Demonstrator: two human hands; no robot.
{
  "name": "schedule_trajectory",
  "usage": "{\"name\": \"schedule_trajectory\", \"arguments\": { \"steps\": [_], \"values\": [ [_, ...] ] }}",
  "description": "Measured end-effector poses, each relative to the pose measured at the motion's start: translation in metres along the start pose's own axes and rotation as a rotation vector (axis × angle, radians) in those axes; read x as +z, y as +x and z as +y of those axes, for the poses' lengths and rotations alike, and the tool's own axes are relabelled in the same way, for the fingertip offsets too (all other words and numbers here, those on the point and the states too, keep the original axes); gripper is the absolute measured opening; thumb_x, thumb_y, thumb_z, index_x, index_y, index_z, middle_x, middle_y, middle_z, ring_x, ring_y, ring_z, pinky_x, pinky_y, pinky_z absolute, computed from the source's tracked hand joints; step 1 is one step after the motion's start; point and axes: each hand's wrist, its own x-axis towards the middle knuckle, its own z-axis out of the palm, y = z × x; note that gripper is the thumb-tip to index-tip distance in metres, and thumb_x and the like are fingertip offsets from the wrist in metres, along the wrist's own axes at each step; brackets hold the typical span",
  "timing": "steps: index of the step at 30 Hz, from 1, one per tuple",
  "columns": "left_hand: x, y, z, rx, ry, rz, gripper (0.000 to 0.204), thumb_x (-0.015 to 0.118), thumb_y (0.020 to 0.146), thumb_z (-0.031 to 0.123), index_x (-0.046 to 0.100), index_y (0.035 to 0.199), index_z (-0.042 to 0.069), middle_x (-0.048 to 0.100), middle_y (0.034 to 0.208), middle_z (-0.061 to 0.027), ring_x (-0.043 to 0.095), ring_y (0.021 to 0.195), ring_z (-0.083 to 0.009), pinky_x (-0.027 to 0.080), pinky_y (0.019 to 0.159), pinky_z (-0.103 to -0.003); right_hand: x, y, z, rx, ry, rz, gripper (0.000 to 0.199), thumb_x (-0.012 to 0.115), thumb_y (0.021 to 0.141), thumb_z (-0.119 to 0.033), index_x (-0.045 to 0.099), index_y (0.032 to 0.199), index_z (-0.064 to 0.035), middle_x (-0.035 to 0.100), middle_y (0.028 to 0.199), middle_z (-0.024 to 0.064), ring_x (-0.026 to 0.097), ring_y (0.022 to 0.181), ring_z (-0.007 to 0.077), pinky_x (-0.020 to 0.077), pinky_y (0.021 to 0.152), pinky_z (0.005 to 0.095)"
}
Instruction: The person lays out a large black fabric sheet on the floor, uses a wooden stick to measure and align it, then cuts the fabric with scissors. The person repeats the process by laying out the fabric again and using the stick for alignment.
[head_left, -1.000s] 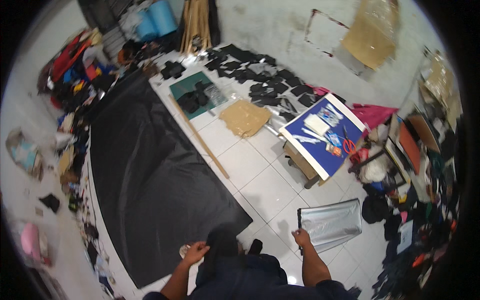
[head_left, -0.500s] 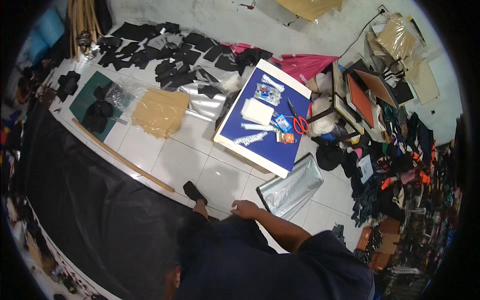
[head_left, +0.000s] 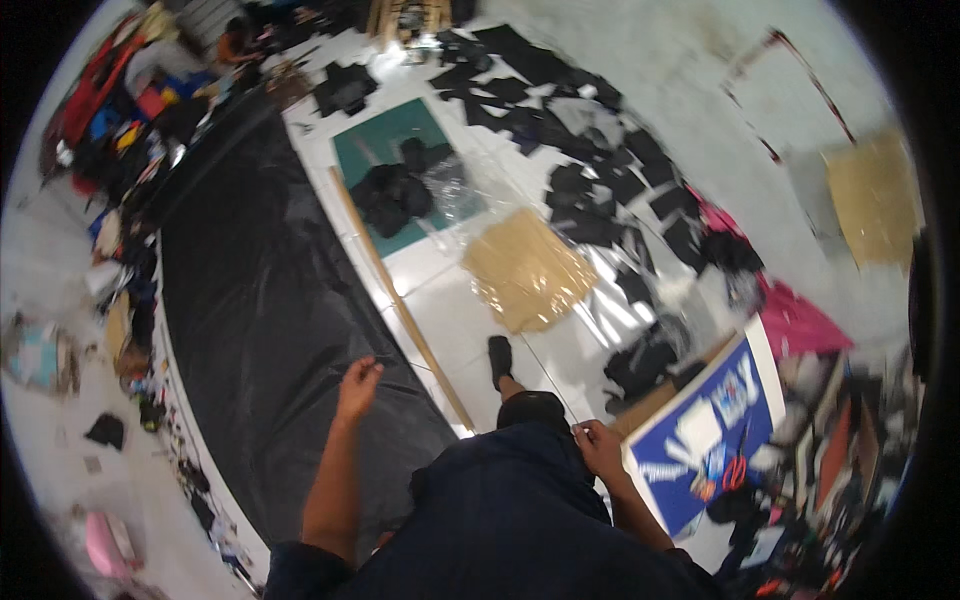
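The left hand (head_left: 357, 385) is held loosely curled, empty, over the black sheet (head_left: 270, 330) (floor-spread); the right hand (head_left: 600, 447) is seemingly closed at the dark trousers (head_left: 500, 500).

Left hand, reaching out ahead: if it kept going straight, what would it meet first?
Probably the black sheet spread on the floor: the left hand hangs above it, fingers forward. The long wooden strip lies off to its right. Height is unclear.

Person standing over black sheet (head_left: 270, 330) on tiled floor (head_left: 450, 310).
Left hand (head_left: 357, 385) above sheet near long wooden strip (head_left: 400, 305); right hand (head_left: 600, 448) at dark trousers (head_left: 500, 510); cardboard piece (head_left: 525, 270) beyond.
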Motion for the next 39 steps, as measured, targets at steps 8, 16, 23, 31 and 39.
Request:
{"name": "schedule_trajectory", "arguments": {
  "steps": [8, 16, 23, 31, 39],
  "values": [
    [-0.025, -0.019, -0.195, -0.502, 0.398, -0.204, 0.058, 0.060, 0.090, 0.042, 0.056, 0.132, 0.004, 0.064, 0.119, -0.0184, 0.062, 0.107, -0.0315, 0.051, 0.088, -0.039, -0.034, 0.296, -0.155, -0.308, -0.220, -0.192, 0.026, 0.066, 0.092, -0.032, 0.067, 0.095, -0.0069, 0.057, 0.059, 0.0099, 0.057, 0.052, 0.0242, 0.0446, 0.053, 0.0378],
    [0.003, 0.050, -0.147, -1.127, -0.310, 0.087, 0.061, 0.063, 0.089, 0.041, 0.052, 0.135, 0.003, 0.066, 0.104, -0.0158, 0.064, 0.095, -0.0298, 0.053, 0.081, -0.041, 0.080, 0.584, -0.335, -0.411, -0.311, -0.215, 0.030, 0.067, 0.091, -0.030, 0.066, 0.096, -0.0008, 0.063, 0.076, 0.0135, 0.060, 0.068, 0.0231, 0.0480, 0.065, 0.0357],
    [-0.121, 0.299, -0.057, -0.588, -0.113, 0.360, 0.050, 0.064, 0.089, 0.039, 0.063, 0.114, -0.004, 0.067, 0.094, -0.0162, 0.062, 0.086, -0.0281, 0.048, 0.080, -0.040, 0.194, 0.710, -0.343, 0.161, -0.355, -0.706, 0.027, 0.068, 0.088, -0.024, 0.065, 0.103, -0.0009, 0.068, 0.080, 0.0122, 0.064, 0.065, 0.0195, 0.0542, 0.058, 0.0329],
    [-0.347, 0.525, 0.128, -0.291, -0.681, 0.846, 0.040, 0.064, 0.093, 0.028, 0.059, 0.121, 0.000, 0.065, 0.098, -0.0074, 0.060, 0.081, -0.0144, 0.049, 0.071, -0.028, 0.271, 0.890, -0.421, 0.385, 0.242, -0.684, 0.025, 0.064, 0.086, -0.018, 0.069, 0.105, -0.0024, 0.071, 0.094, 0.0134, 0.067, 0.083, 0.0236, 0.0528, 0.074, 0.0358],
    [-0.197, 0.604, 0.082, -1.129, -0.741, 1.004, 0.033, 0.064, 0.089, 0.027, 0.063, 0.103, -0.004, 0.066, 0.086, -0.0137, 0.061, 0.069, -0.0203, 0.050, 0.063, -0.036, 0.355, 1.205, -0.637, -0.574, -0.946, -1.052, 0.031, 0.063, 0.083, -0.026, 0.070, 0.110, -0.0130, 0.071, 0.100, 0.0173, 0.068, 0.096, 0.0293, 0.0530, 0.083, 0.0425]
  ]
}}
